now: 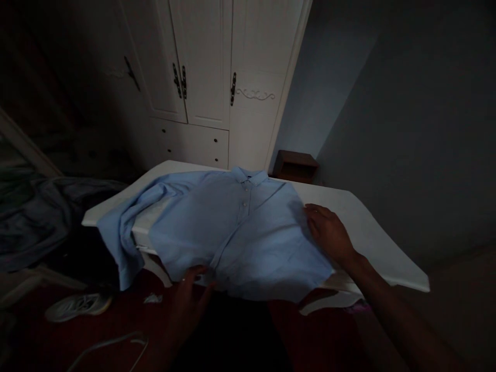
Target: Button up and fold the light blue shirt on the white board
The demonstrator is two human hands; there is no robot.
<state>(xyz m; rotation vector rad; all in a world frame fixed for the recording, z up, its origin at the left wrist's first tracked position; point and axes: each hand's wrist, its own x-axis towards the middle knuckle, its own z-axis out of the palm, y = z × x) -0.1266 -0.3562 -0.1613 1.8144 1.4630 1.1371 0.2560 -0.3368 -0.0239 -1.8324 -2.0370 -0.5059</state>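
- From where I stand, the light-blue, long-sleeved collared shirt point(194, 217) lies front up across the middle of the frame, on a white table with shaped edges point(368, 232).
- Its body looks mostly spread out, the pointed collar point(253, 178) at the far edge; one sleeve point(116, 237) hangs rumpled off the table at the left, the other I can't make out, and the hem droops over the near edge.
- The left hand point(191, 292), lower centre, has thumb and forefinger parted by the hem; whether it grips cloth I can't tell.
- The right hand point(329, 232), right of centre, curls its fingers at the shirt's side edge; its hold is unclear too.
- The cloth looks thin and soft, faintly creased, with small round buttons point(245, 204) below the collar.
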